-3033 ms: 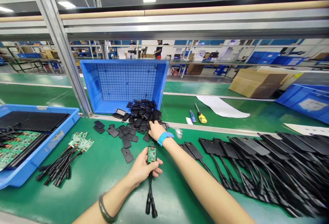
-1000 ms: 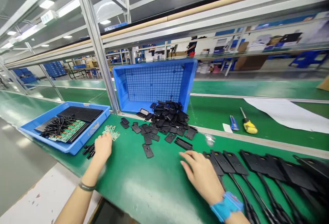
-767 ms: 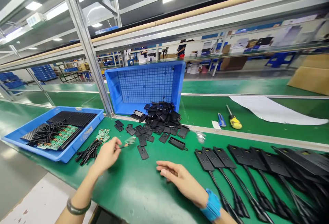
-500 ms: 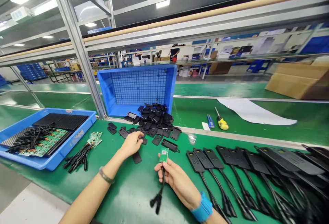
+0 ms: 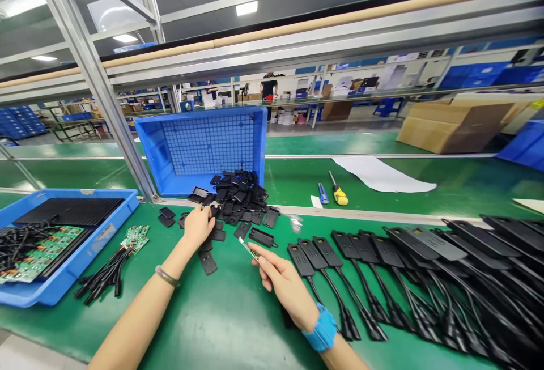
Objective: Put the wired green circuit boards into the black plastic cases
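My right hand [image 5: 278, 279], with a blue wristband, pinches a small green circuit board [image 5: 247, 248]; its black cable is hidden under the hand. My left hand [image 5: 198, 226] rests palm down on the scattered black plastic covers [image 5: 238, 197] at the near edge of their pile, fingers curled over one; whether it grips it is unclear. One loose cover [image 5: 208, 261] lies just below that hand.
A tilted blue crate [image 5: 170, 154] stands behind the pile. Left, a blue tray [image 5: 72, 262] holds boards and cables, with a loose bundle of cabled boards [image 5: 110, 271] beside it. Rows of assembled black cabled units [image 5: 403, 268] fill the right. A screwdriver [image 5: 338, 191] lies beyond the rail.
My left hand took a cabled board from the left bundle and passed it to my right hand, then moved up onto the black covers. The right hand has turned the board edge-on.
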The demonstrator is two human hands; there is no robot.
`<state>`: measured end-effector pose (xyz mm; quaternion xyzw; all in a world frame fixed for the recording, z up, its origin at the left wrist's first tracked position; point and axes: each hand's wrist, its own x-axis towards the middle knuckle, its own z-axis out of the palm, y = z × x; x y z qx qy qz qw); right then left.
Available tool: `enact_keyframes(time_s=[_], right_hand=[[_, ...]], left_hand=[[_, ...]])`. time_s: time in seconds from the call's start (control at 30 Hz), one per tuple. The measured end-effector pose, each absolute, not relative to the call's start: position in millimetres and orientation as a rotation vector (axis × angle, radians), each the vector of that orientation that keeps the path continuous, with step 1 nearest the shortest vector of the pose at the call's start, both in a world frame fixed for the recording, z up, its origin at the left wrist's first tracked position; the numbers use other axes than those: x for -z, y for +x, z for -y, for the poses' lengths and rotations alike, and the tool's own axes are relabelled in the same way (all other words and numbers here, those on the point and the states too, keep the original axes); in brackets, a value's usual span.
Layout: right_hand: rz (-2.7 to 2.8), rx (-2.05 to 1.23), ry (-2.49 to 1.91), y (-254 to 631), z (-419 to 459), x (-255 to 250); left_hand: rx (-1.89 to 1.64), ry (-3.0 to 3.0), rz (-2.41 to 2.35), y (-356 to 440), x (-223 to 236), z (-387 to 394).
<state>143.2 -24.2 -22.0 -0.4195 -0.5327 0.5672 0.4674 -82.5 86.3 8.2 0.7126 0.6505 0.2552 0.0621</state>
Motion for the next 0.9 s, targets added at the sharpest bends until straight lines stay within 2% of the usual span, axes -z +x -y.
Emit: enact_keyframes(time_s=[0.13,0.27,0.43,0.53,0.9], right_hand=[[1.545,-0.912,-1.089,148.5,27.2,14.9],[1.629,-0.683,-1.1,150.6,29.8,9.2],[1.583,-0.886,-1.075,147.8,29.1,15.5],[1.522,-1.022,-1.02,144.9,28.5,19.2],[1.501,-1.063,-0.956,142.5,28.7,26.8]], left_hand=[[-0.902,2.074,-1.677,-67.6,-11.7,-46.2],[-1.056,1.387,-1.009,-46.3,-4.6,-10.8],[-1.115,0.902,-0.753,-34.6,7.6,4.8],[-1.148,0.849,-0.695,-32.7,10.6,6.1],[-1.115,0.816,-0.554,-30.8,13.3,10.6]])
